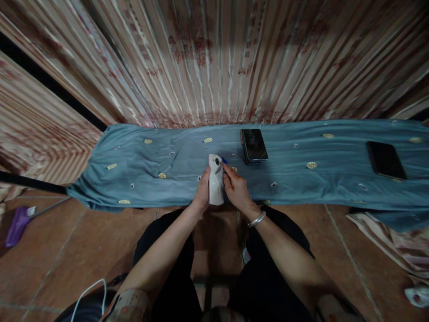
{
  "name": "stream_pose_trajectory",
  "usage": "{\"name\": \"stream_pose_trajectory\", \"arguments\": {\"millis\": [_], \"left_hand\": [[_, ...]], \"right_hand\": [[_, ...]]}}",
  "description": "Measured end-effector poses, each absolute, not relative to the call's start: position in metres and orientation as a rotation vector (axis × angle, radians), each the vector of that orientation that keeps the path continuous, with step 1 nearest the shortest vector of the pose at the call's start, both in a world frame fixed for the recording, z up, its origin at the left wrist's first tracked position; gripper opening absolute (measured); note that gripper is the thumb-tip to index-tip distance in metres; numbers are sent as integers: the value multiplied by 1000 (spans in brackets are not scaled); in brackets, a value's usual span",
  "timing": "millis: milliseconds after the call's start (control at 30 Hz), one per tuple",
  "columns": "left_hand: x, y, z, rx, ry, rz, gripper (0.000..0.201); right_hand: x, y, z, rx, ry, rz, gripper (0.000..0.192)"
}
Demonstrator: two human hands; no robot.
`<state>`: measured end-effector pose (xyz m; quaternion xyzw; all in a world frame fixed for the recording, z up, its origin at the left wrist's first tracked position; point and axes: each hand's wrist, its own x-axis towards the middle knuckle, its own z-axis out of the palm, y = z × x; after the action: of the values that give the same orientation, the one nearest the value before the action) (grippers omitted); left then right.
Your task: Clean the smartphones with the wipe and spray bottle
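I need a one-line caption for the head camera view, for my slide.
Both hands, left hand and right hand, hold a white phone over a blue cloth; two dark phones lie beyond.

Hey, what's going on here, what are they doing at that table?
A person holds a white phone back-side up in both hands, left hand along its side, right hand at its top corner, over a blue cloth. A stack of dark phones lies just beyond, another dark phone far right.

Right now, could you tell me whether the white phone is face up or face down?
Face down: the white phone, held by both hands, shows its back with the camera lens.
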<state>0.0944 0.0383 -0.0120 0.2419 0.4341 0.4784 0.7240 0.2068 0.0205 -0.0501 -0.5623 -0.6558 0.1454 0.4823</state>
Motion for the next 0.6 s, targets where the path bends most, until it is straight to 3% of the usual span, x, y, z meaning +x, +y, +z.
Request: {"name": "stream_pose_trajectory", "arguments": {"millis": [167, 367, 600], "left_hand": [[95, 44, -4, 488, 968, 1074, 41], [92, 55, 1, 463, 955, 1014, 57], [88, 64, 2, 455, 968, 1023, 60]], "right_hand": [[203, 11, -50, -1337, -1647, 412, 45], [203, -5, -45, -1318, -1693, 506, 47], [211, -19, -42, -1251, -1789, 500, 38]]}}
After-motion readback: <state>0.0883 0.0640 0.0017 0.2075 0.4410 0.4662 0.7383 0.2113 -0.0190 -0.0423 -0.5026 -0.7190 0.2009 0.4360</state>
